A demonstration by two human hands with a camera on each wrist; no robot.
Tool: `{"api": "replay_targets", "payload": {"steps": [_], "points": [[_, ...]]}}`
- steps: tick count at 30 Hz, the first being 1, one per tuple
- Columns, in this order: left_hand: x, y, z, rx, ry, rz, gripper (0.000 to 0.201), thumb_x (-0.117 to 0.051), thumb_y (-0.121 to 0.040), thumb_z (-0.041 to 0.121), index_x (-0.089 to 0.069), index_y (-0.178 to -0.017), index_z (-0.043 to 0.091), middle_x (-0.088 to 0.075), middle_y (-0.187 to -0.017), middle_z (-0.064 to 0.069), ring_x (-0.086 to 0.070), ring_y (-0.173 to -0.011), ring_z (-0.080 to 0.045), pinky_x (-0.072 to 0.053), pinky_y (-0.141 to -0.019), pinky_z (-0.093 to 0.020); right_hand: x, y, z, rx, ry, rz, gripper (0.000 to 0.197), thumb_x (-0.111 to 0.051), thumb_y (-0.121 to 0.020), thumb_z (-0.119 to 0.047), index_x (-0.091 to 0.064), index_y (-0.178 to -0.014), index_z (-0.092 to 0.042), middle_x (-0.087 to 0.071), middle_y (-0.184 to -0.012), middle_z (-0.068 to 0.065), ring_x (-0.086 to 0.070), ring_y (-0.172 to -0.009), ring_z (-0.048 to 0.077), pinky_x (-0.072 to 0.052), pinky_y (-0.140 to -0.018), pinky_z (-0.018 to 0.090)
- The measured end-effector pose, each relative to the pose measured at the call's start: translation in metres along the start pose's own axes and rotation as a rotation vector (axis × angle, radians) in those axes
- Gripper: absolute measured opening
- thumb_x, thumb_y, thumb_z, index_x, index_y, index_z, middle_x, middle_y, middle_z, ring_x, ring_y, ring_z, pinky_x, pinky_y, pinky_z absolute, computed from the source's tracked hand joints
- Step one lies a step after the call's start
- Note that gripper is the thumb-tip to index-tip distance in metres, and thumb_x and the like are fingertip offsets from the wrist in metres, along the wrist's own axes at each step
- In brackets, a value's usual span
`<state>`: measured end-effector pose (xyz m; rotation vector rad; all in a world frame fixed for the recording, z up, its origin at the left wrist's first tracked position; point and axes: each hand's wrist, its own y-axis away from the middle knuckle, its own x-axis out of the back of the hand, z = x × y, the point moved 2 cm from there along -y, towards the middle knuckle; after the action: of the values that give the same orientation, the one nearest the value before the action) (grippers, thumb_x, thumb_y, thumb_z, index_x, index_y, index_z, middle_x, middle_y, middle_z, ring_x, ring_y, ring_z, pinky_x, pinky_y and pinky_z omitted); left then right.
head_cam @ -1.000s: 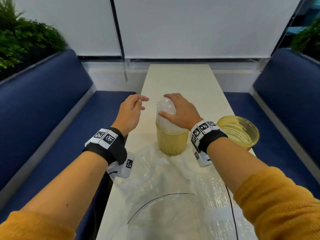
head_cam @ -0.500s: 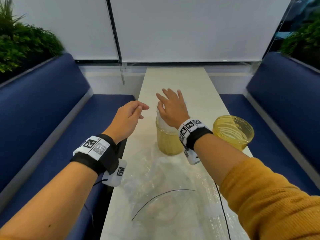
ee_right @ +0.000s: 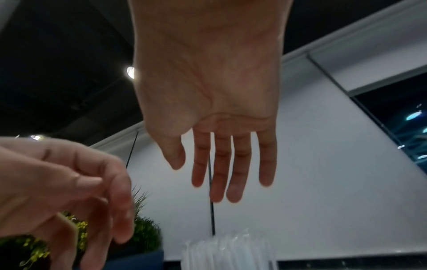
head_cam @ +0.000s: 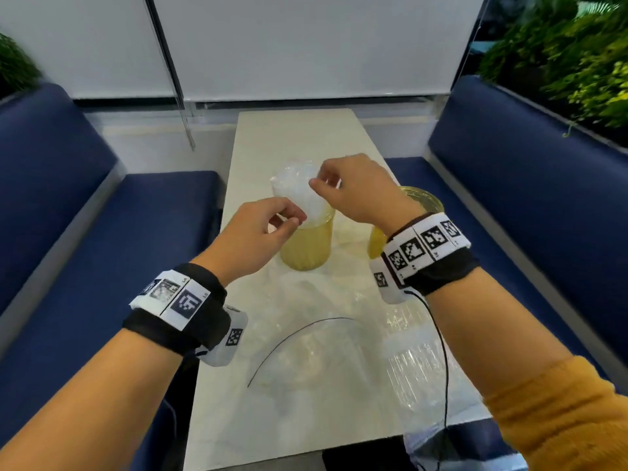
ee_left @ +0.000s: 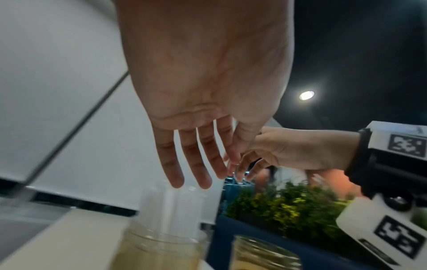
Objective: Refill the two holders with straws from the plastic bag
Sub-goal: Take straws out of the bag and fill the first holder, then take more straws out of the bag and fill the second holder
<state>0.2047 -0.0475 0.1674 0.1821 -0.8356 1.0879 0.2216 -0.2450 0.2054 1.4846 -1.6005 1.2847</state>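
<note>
A yellow ribbed holder [head_cam: 306,246] stands mid-table with a bundle of clear-wrapped straws [head_cam: 299,188] upright in it. My left hand [head_cam: 289,220] hovers at the bundle's near-left side, thumb and fingers loosely bent. My right hand [head_cam: 319,183] hangs over the bundle's top right. In the wrist views the left hand [ee_left: 196,179] and the right hand [ee_right: 221,182] have fingers hanging straight above the straws [ee_left: 173,206], holding nothing. The second yellow holder [head_cam: 421,198] stands to the right, partly hidden by my right wrist. The clear plastic bag [head_cam: 418,368] lies flat on the near table.
The narrow white table [head_cam: 289,130] runs away from me between two blue bench seats [head_cam: 102,232]. A thin black cable [head_cam: 299,338] curves across the bag. Green plants [head_cam: 577,62] sit behind the right bench. A wall with blinds closes the far end.
My right hand lifted off the top of the straws and drew back. My left hand moved in to the bundle's side. The head view tilted further down.
</note>
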Motion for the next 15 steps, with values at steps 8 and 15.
{"api": "replay_targets", "payload": {"steps": [8, 15], "points": [[-0.098, 0.051, 0.065, -0.2, -0.087, -0.332, 0.015, -0.058, -0.097, 0.034, -0.067, -0.088, 0.025, -0.066, -0.084, 0.015, -0.055, -0.069, -0.002, -0.042, -0.061, -0.023, -0.048, 0.112, 0.103, -0.506, 0.416, -0.499, 0.065, -0.056, -0.084, -0.073, -0.059, -0.122, -0.02, -0.067, -0.112, 0.002, -0.062, -0.098, 0.026, -0.045, -0.077, 0.037], [-0.187, 0.078, 0.082, -0.267, -0.255, -0.601, 0.023, -0.062, -0.091, 0.046, -0.063, -0.087, 0.023, -0.067, -0.092, 0.006, -0.061, -0.084, -0.018, -0.051, -0.073, -0.036, -0.1, 0.162, 0.143, -0.544, 0.273, -0.474, 0.064, -0.072, -0.079, -0.061, -0.053, -0.125, -0.02, -0.051, -0.129, 0.006, -0.056, -0.115, 0.029, -0.049, -0.095, 0.043]]}}
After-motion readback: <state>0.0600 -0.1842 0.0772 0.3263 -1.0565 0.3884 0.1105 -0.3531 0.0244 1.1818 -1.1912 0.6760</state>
